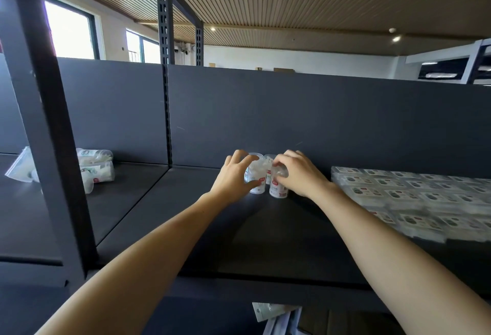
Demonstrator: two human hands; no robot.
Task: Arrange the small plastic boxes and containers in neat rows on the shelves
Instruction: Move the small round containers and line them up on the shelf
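Note:
Small clear cylindrical plastic containers with white and red labels stand upright in a tight cluster near the back of the dark shelf. My left hand grips the front left container, fingers curled over its top and thumb at its base. My right hand holds the front right container from the top. Two more containers stand behind them, partly hidden by my fingers. Flat clear plastic boxes with printed labels lie in neat rows on the right part of the shelf.
On the neighbouring shelf bay at the left lie several tipped-over containers and a clear plastic bag. A dark upright post separates the bays. The back panel rises just behind the cluster. Packaged items show below the shelf edge.

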